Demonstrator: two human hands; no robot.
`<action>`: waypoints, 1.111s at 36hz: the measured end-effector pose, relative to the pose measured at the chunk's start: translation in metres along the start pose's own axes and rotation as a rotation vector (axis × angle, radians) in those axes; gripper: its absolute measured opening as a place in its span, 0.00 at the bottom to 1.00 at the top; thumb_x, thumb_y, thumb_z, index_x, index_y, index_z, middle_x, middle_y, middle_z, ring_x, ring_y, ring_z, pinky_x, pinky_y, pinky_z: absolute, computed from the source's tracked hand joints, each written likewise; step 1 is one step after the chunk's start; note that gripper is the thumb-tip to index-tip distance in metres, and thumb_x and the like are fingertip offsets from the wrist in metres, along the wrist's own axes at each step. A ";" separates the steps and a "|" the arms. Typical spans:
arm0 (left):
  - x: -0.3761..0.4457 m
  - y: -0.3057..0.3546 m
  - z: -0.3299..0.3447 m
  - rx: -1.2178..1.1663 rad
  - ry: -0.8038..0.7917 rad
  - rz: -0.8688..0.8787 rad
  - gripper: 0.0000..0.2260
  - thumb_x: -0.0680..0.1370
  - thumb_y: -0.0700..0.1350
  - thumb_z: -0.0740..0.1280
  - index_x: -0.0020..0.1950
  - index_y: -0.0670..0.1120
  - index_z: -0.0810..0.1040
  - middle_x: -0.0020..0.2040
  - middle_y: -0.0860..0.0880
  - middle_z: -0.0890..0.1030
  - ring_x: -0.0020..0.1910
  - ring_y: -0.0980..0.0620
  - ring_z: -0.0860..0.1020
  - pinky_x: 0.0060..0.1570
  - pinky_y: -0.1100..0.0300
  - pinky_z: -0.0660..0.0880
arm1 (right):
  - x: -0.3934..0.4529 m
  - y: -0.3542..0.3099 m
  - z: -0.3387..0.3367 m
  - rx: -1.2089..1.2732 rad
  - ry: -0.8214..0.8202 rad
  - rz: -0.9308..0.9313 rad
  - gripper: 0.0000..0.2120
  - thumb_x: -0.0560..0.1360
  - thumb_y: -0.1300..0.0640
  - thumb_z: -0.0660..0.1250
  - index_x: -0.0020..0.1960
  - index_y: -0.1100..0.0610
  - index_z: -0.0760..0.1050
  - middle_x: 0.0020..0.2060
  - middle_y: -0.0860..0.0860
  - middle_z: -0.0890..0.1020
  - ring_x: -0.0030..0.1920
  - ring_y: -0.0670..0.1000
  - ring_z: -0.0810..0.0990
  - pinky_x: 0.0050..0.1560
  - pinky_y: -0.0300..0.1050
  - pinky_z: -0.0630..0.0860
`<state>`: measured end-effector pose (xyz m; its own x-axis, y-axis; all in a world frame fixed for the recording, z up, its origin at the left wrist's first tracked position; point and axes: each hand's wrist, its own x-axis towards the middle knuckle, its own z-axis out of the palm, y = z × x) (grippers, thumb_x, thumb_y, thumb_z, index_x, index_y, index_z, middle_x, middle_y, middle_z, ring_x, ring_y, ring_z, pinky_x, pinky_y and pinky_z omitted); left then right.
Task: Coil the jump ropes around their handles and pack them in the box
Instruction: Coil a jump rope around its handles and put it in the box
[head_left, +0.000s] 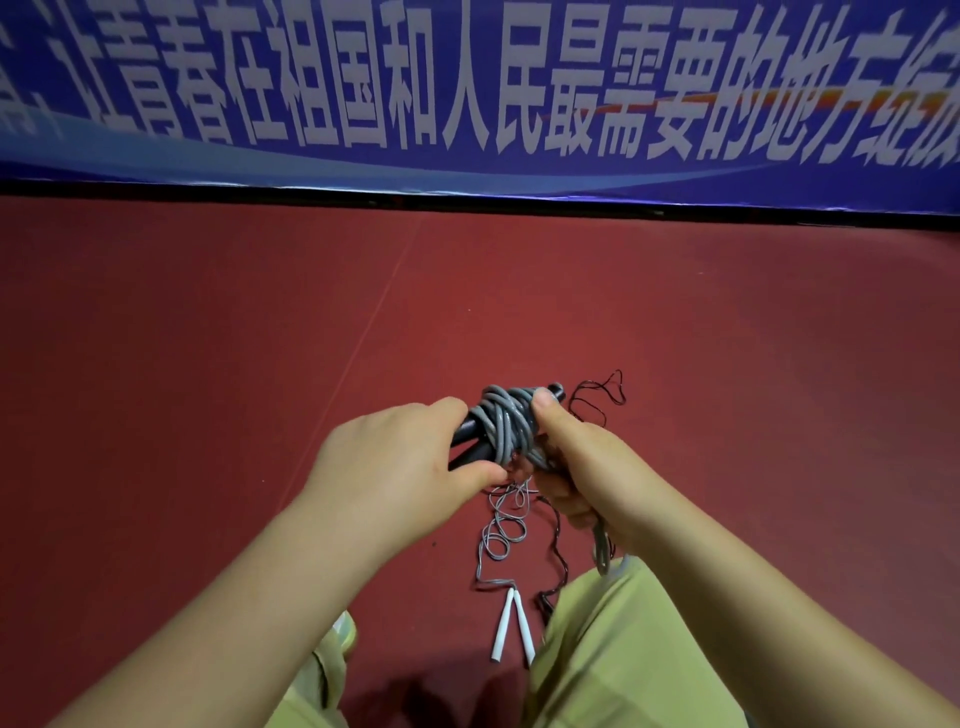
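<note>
We've got the bundle up in both hands: our left hand (387, 462) curls round the 2 black cylindrical handles (470, 441), gripping them from the near-left end, while our right hand (576, 457) clamps the other side, thumb pressed flat on top of the thick grey plastic-coated rope (506, 421) that's wound in crossing turns around those handles. So both grips are closed tight on the same coil, with the wraps sitting right between them and the far tips of the handles poking out beyond our right thumb. A tail of that grey cord hangs out under our right palm, down toward the khaki trouser leg (623, 649). Below our grip, on the dark red sports floor (208, 364), a thinner grey rope with 2 white slim handles (511, 626) lies in loose loops, and a thin black cord (597, 400) straggles past the far side of our right hand. The box isn't anywhere in sight. Our worry from here: ease that thumb and the springy turns could slacken off, and the loose tail or black cord may snag the bundle.
</note>
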<state>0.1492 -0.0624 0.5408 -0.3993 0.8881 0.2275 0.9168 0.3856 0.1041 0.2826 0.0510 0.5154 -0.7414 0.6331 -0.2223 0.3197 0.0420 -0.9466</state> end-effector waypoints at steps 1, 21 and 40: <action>0.001 0.000 -0.001 0.007 0.012 0.016 0.19 0.71 0.69 0.60 0.46 0.55 0.68 0.37 0.56 0.72 0.40 0.53 0.71 0.36 0.57 0.64 | 0.000 0.000 -0.001 0.000 0.005 -0.003 0.30 0.77 0.33 0.52 0.35 0.57 0.74 0.25 0.50 0.62 0.23 0.47 0.57 0.25 0.38 0.54; 0.079 -0.056 0.112 -1.610 -1.004 -0.443 0.34 0.68 0.69 0.52 0.48 0.40 0.76 0.31 0.47 0.70 0.25 0.50 0.69 0.28 0.61 0.69 | 0.125 0.044 0.005 0.048 -0.011 0.041 0.19 0.81 0.45 0.56 0.35 0.53 0.68 0.26 0.48 0.67 0.24 0.46 0.60 0.30 0.43 0.55; 0.117 -0.116 0.285 -1.006 -0.704 -0.604 0.28 0.71 0.71 0.56 0.40 0.46 0.76 0.29 0.51 0.72 0.26 0.52 0.68 0.29 0.59 0.66 | 0.255 0.176 0.034 -0.315 -0.109 0.316 0.28 0.77 0.38 0.59 0.28 0.56 0.70 0.16 0.46 0.67 0.17 0.42 0.64 0.25 0.36 0.62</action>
<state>-0.0025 0.0679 0.2798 -0.3688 0.7026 -0.6085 0.0822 0.6767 0.7316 0.1294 0.1939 0.2843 -0.6310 0.5682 -0.5282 0.6914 0.1030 -0.7151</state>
